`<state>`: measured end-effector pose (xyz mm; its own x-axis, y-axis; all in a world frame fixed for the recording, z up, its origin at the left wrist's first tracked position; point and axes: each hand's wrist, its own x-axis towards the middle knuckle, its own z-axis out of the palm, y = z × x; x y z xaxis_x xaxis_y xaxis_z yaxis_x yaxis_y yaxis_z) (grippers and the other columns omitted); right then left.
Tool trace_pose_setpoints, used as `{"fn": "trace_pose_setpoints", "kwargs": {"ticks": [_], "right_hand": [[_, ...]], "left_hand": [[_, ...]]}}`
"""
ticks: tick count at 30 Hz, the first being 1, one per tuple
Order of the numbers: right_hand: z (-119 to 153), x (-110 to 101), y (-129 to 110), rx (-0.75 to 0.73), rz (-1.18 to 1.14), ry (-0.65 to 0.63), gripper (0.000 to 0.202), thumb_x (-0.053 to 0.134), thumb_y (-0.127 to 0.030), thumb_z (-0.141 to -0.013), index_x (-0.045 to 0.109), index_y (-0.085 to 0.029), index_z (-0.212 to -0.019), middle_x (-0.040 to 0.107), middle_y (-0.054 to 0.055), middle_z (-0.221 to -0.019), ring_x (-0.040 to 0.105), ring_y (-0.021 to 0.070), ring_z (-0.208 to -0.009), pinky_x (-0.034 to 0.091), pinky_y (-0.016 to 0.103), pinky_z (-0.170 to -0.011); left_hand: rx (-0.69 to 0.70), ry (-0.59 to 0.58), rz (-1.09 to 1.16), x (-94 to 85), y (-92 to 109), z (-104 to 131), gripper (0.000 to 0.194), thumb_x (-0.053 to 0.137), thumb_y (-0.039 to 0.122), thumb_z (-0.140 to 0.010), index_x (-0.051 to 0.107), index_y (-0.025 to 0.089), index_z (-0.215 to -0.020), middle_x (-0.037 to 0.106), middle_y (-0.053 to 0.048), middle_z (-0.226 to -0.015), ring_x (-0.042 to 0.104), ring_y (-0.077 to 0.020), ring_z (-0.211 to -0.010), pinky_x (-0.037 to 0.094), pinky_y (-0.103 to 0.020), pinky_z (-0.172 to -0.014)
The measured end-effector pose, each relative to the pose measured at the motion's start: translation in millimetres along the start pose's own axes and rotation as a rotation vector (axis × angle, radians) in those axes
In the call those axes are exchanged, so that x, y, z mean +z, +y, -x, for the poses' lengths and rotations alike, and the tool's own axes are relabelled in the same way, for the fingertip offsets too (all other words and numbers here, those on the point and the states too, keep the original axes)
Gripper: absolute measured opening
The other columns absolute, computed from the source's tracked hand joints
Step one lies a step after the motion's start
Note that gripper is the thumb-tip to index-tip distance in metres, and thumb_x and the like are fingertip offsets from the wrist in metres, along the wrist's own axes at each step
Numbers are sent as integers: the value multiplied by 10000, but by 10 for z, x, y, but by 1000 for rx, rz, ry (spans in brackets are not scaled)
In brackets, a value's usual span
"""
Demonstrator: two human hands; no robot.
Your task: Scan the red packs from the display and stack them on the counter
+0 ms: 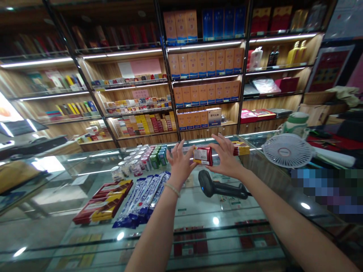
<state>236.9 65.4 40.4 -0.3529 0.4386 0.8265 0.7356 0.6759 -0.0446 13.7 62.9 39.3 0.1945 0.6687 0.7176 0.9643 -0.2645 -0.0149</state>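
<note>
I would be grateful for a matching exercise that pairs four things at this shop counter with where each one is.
Things
1. White round plastic fan
2. Blue-and-silver wrapped bars
3. Red wrapped packet with a white label
4. Black plastic handheld scanner

Places
A. Held between the left hand and right hand
B. Beside flat red-and-yellow packs
C. Just below the right hand in the picture
D. Well right of both hands

Pairs: 1-D, 2-B, 3-A, 4-C

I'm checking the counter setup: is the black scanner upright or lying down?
Lying down: the scanner stretches lengthwise across the glass counter, its handle pointing right.
</note>
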Motion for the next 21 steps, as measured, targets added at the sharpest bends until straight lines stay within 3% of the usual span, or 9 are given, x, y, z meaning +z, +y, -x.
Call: {"fn": "trace_pose_setpoints", "kwargs": {"ticks": [5,7,11,16,21], "right_hand": [[-8,8,12,123,-7,62,665,716,-524,-795,464,-253,-1347,293,171,-1640,222,392,-1540,209,595,-1211],[-7,12,16,145,13,85,665,703,-507,-801,449,-249,-1358,281,179,-1645,221,407,-1539,203,605,-1205],[10,46,-2,95,71,79,668,695,-453,-794,428,-226,-1362,289,200,-1632,218,400,-1544,176,615,-1218],[37,110,-42,37,148,54,603,652,-408,-806,451,-214,-1340,318,198,-1624,213,378,-1551,145,623,-1232],[44,119,-87,-24,179,37,558,629,-439,-845,501,-204,-1335,352,183,-1618,195,365,-1558,120,600,-1247]], "left_hand": [[-20,5,1,-47,33,-21,637,773,463,-831,580,403,-1436,349,-131,-1660,308,-387,-1516,128,-701,-1207],[-46,25,35,-83,66,-40,521,738,428,-866,635,402,-1376,375,-116,-1646,317,-379,-1512,128,-697,-1211],[-77,100,156,-182,190,-70,244,620,419,-950,769,367,-1135,438,-80,-1606,332,-359,-1504,103,-687,-1222],[-5,89,230,-281,373,-53,180,696,484,-892,793,335,-922,469,-35,-1595,328,-357,-1503,41,-684,-1229],[-15,92,241,-287,432,-35,176,751,464,-846,776,295,-806,506,-27,-1572,335,-357,-1494,22,-698,-1223]]}}
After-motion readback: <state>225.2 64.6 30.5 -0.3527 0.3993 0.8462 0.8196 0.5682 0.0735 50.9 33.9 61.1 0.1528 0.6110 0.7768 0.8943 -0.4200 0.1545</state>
